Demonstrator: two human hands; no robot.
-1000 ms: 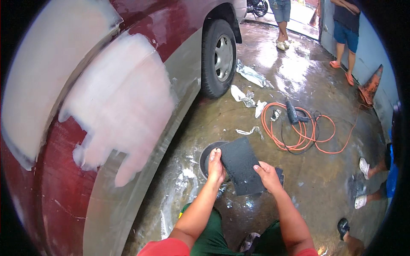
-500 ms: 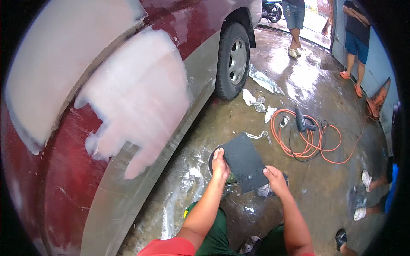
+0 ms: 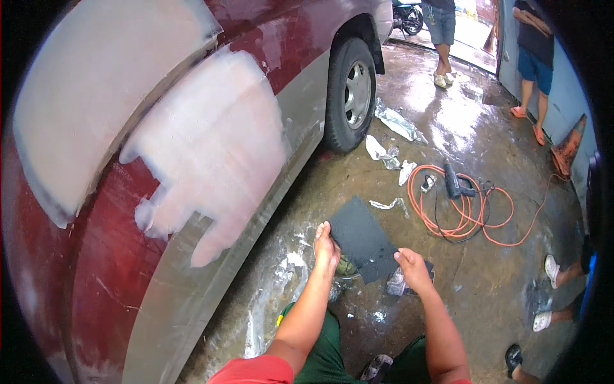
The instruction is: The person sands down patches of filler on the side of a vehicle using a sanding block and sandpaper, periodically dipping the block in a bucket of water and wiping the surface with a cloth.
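Both my hands hold a dark grey sheet of sandpaper (image 3: 363,238) in front of me, above the floor. My left hand (image 3: 325,248) pinches its left edge, thumb uppermost. At the lower right corner my right hand (image 3: 414,270) grips it between thumb and fingers. Partly hidden under the sheet is a greenish thing (image 3: 346,267) that I cannot make out. Beside my right hand, a small dark and whitish item (image 3: 396,282) lies on the floor. To my left stands a dark red and grey vehicle (image 3: 105,281) with a large whitish filler patch (image 3: 224,137) on its side panel.
An orange hose or cord (image 3: 416,205) lies coiled on the wet floor around a dark power tool (image 3: 453,182). Crumpled plastic scraps (image 3: 400,121) lie near the wheel (image 3: 353,94). Two people stand at the back; other feet show at the right. An orange cone (image 3: 568,148) leans by the wall.
The sheet has shifted slightly left in my hands' grip and tilted a little. The round rim that showed beneath it is now mostly hidden.
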